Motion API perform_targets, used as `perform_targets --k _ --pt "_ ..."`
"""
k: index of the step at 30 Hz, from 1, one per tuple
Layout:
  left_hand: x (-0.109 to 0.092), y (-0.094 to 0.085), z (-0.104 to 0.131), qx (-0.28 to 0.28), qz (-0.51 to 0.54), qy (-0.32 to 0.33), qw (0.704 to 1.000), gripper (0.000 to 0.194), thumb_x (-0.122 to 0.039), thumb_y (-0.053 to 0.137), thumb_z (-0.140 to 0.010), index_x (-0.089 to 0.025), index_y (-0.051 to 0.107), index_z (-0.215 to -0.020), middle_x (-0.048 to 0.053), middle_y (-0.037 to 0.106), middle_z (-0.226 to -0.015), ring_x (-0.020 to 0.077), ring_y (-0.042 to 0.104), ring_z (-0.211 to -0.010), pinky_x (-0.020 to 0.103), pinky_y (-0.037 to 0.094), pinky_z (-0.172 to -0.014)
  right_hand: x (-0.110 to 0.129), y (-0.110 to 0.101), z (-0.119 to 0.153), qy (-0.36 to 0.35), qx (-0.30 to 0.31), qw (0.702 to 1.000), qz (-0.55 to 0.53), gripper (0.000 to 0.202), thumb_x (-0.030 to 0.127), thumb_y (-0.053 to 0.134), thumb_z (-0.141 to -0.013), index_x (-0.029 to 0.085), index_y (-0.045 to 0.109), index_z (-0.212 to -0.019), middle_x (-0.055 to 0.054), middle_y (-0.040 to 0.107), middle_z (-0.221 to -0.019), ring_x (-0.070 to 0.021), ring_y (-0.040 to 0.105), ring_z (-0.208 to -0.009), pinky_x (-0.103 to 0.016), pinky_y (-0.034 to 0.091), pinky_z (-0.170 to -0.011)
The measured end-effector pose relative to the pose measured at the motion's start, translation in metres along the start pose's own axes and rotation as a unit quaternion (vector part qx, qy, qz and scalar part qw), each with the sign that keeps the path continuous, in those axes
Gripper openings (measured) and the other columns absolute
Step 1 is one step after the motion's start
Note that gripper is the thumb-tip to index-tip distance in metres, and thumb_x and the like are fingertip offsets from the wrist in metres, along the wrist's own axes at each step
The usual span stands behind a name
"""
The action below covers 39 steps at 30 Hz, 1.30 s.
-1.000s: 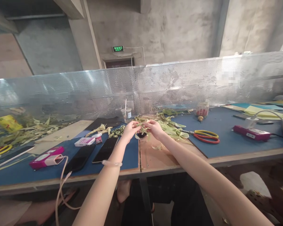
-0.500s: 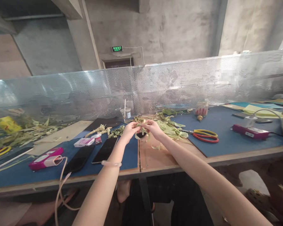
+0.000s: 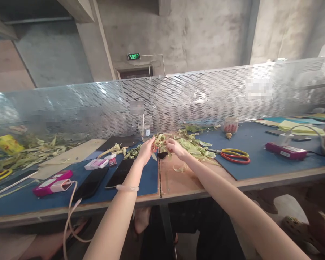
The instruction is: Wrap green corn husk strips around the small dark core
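Over the middle of the table, my left hand [image 3: 146, 151] and my right hand [image 3: 176, 148] are raised close together. Between them is a pale green leafy sprig [image 3: 160, 139] with thin curling leaves. The fingers of both hands are closed on it, one hand at each side. Just below the sprig shows a small dark clump [image 3: 162, 155], too unclear to name. A loose heap of pale green leaves [image 3: 191, 147] lies beside and behind my right hand. To the left of my left hand sits a bunch of small dark green pieces [image 3: 132, 152].
Red-and-yellow-handled pliers or shears [image 3: 234, 156] lie at right, near a jar [image 3: 231, 125]. Two dark phones [image 3: 90, 183], a white-pink box [image 3: 96, 164] and a magenta power strip [image 3: 52, 183] occupy the left. A plastic cup [image 3: 144, 130] stands before the perforated metal screen [image 3: 178, 97].
My hands have drawn slightly apart, the left a little to the left. More of the sprig and the dark clump now shows between them.
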<state>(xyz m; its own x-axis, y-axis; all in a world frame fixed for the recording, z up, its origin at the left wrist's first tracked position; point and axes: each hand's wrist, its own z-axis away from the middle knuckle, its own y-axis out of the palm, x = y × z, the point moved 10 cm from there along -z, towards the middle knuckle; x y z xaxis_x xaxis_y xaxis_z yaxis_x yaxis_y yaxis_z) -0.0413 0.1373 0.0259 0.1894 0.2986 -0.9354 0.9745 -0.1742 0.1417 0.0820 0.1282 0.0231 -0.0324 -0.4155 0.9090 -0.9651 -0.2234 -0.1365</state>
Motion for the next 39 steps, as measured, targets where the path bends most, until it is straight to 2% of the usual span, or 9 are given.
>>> perform_targets --k 11,18,29,39 --pt "0.003 -0.001 0.002 0.002 0.018 0.001 1.000 0.021 -0.028 0.052 -0.086 -0.013 0.056 -0.101 0.004 0.061 -0.092 0.0127 0.059 -0.072 0.029 0.051 -0.062 -0.002 0.009 0.000 -0.013 0.033 0.999 0.019 0.023 0.029 0.051 -0.088 0.013 0.055 -0.105 -0.004 0.060 -0.095 -0.0130 0.060 -0.076 -0.029 0.052 -0.064" --pt "0.000 -0.003 0.003 -0.004 -0.012 0.014 1.000 0.023 -0.028 0.052 -0.086 -0.013 0.056 -0.103 0.005 0.060 -0.096 0.0142 0.060 -0.077 0.031 0.052 -0.065 -0.004 0.004 -0.004 -0.016 0.017 0.999 0.031 0.024 0.029 0.051 -0.088 0.013 0.055 -0.106 -0.005 0.060 -0.098 -0.0138 0.060 -0.078 -0.030 0.052 -0.066" --pt "-0.007 -0.018 0.002 -0.064 -0.063 0.045 0.995 0.022 -0.027 0.053 -0.086 -0.013 0.056 -0.102 0.005 0.061 -0.094 0.0135 0.060 -0.074 0.030 0.052 -0.063 -0.002 -0.006 -0.004 -0.030 -0.013 0.996 0.077 0.023 0.029 0.051 -0.088 0.013 0.055 -0.105 -0.005 0.060 -0.096 -0.0130 0.060 -0.076 -0.029 0.052 -0.064" --pt "-0.008 -0.026 -0.001 -0.092 -0.092 0.055 0.990 0.024 -0.028 0.052 -0.086 -0.013 0.056 -0.105 0.006 0.060 -0.099 0.0153 0.060 -0.080 0.033 0.052 -0.068 0.011 -0.009 -0.001 -0.058 -0.027 0.988 0.140 0.027 0.030 0.053 -0.087 0.013 0.055 -0.108 -0.006 0.058 -0.106 -0.0181 0.059 -0.090 -0.037 0.050 -0.076"
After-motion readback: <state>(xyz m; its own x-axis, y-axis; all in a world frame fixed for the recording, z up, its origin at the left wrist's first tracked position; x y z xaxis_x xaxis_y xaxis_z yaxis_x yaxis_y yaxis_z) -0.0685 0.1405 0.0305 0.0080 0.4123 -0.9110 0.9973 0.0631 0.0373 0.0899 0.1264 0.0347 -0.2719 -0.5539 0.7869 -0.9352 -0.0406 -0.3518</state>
